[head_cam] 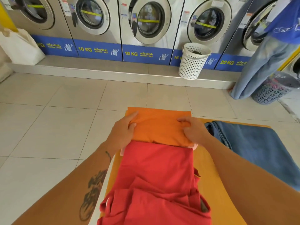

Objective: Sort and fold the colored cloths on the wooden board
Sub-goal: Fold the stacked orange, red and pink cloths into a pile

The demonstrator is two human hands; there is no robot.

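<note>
Five washers lined the frame's top behind a white basket, while on the wooden board both hands, left hand and right hand, pinched one orange cloth at centre, above one red cloth, beside one blue cloth

Self-service laundromat. Row of steel front-loading washing machines runs across 10 to 2 o'clock, each with a round glass door. Blue base panels carry capacity labels in yellow: 10 KG, 15 KG, 20 KG, with Thai script and a washer icon. Machines sit on a raised grey plinth above a pale tiled floor. White perforated laundry basket stands on the plinth at 1 o'clock. At 2 o'clock, another person in a blue top and jeans stands at a machine, with a lattice-sided hamper of clothes just beside them. White bag at 10 o'clock.
</note>
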